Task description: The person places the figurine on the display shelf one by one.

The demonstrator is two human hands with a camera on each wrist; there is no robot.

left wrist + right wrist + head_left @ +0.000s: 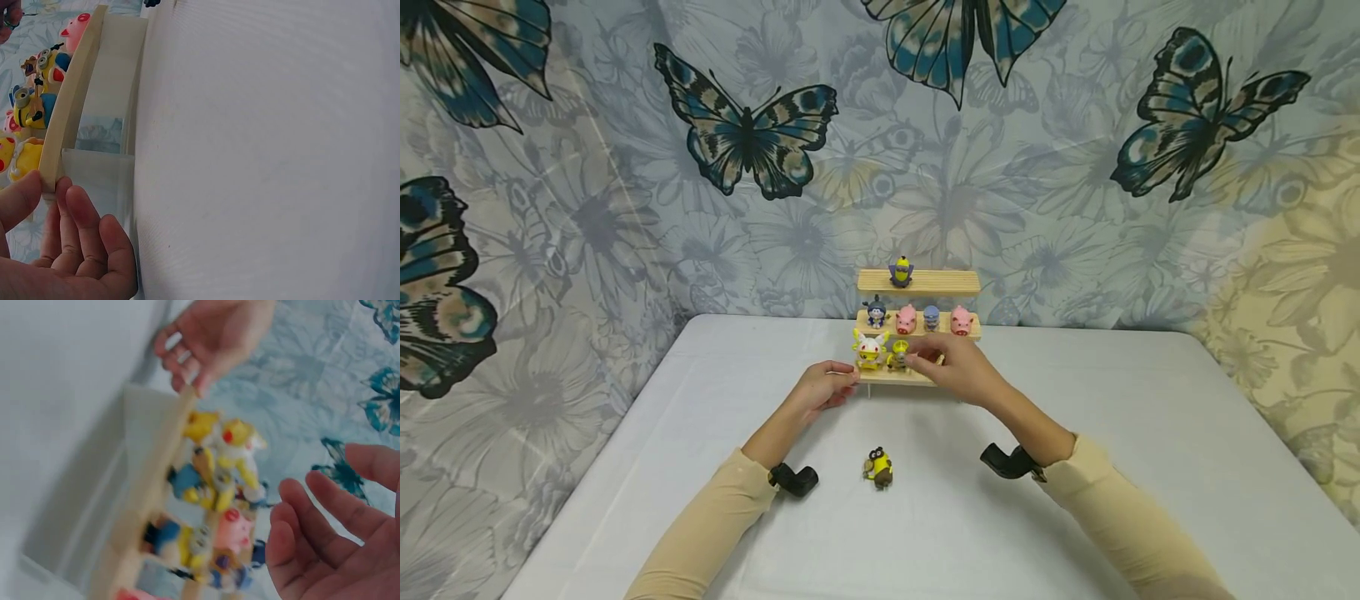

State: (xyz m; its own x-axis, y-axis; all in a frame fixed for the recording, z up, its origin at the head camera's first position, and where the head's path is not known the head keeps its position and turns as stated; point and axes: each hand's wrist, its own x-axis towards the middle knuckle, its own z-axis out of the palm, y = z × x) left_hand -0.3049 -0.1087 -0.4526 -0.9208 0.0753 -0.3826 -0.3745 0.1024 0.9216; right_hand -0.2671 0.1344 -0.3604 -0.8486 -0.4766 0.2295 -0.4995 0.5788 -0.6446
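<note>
A small tiered wooden shelf (895, 378) stands at the back of the table with toy figures on its steps. My left hand (822, 387) pinches the left end of its lowest board (76, 87) between thumb and fingers. On that board are a white-and-yellow eared figure (869, 352), a yellow minion figure (898, 354), another minion (53, 65) and a pink pig (76, 31). My right hand (966, 367) hovers in front of the board's right part, hiding figures in the head view. In the right wrist view its relaxed fingers (331, 512) hold nothing.
The middle step carries a dark figure (875, 312), two pink pigs (906, 320) and a blue-grey figure (931, 317). A yellow-and-purple figure (900, 272) tops the shelf. One more minion figure (878, 468) is on the white table (925, 533) between the forearms. Butterfly-patterned cloth (805, 242) hangs behind.
</note>
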